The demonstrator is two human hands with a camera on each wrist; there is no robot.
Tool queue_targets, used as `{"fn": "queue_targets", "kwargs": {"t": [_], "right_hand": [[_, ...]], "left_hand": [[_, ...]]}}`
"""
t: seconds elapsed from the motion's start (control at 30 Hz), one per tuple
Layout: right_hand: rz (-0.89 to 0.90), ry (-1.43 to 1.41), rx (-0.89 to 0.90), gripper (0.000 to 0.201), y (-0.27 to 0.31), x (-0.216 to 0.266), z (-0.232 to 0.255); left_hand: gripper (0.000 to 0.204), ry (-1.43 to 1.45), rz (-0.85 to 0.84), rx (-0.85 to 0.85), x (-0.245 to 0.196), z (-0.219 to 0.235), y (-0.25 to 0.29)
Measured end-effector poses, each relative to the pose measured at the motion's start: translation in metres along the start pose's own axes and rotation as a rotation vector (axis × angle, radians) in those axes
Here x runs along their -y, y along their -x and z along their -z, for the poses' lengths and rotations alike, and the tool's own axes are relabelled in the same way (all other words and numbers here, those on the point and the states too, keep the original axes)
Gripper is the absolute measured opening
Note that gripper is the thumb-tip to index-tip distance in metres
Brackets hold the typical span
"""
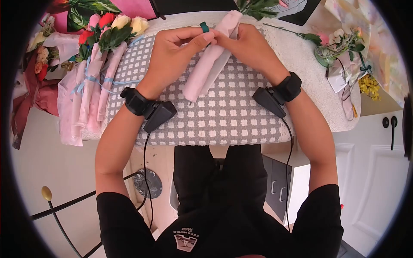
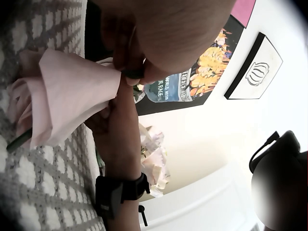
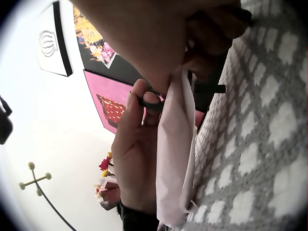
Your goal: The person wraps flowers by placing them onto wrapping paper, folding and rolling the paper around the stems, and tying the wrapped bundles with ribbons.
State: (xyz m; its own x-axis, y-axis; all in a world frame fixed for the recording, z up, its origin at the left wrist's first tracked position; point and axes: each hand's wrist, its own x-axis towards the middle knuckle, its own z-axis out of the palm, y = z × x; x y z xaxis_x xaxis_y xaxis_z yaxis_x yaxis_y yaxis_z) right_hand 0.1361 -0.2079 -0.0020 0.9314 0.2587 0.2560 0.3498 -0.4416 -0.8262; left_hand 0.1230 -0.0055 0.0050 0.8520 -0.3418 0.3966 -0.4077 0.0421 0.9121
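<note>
A single flower wrapped in pale pink paper (image 1: pixel 202 71) lies slantwise over the checked cloth, its green leaves (image 1: pixel 260 7) at the far end. The bare stem end (image 2: pixel 20 140) pokes from the paper's near opening in the left wrist view. My right hand (image 1: pixel 254 48) grips the wrap around its upper middle, thumb pressed to the paper. On the other side, my left hand (image 1: pixel 178 51) pinches a dark green ribbon (image 1: pixel 204 27) against the wrap. This ribbon (image 3: pixel 151 103) curves over a left finger in the right wrist view. Both hands' far fingers are partly hidden.
Several wrapped flowers tied with blue ribbon (image 1: pixel 90 81) lie at the left. A glass vase (image 1: pixel 322 56) with flowers stands at the right, near yellow blooms (image 1: pixel 369 87). The grey and white checked cloth (image 1: pixel 232 116) covers a cushion at the table's front edge.
</note>
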Motion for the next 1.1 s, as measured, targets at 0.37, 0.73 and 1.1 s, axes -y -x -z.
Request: {"fn": "queue_targets", "kwargs": {"t": [0.37, 0.73, 1.1], "right_hand": [[-0.049, -0.227, 0.159, 0.043, 0.009, 0.011, -0.005], [0.044, 0.515, -0.124, 0.055, 0.013, 0.015, 0.004], [0.057, -0.144, 0.085, 0.025, 0.007, -0.002, -0.006]], "left_hand": [[0.021, -0.121, -0.03, 0.006, -0.012, 0.002, 0.001], [0.019, -0.105, 0.029, 0.074, -0.002, -0.002, 0.001], [0.024, -0.042, 0.165, 0.078, 0.0, 0.001, 0.002]]}}
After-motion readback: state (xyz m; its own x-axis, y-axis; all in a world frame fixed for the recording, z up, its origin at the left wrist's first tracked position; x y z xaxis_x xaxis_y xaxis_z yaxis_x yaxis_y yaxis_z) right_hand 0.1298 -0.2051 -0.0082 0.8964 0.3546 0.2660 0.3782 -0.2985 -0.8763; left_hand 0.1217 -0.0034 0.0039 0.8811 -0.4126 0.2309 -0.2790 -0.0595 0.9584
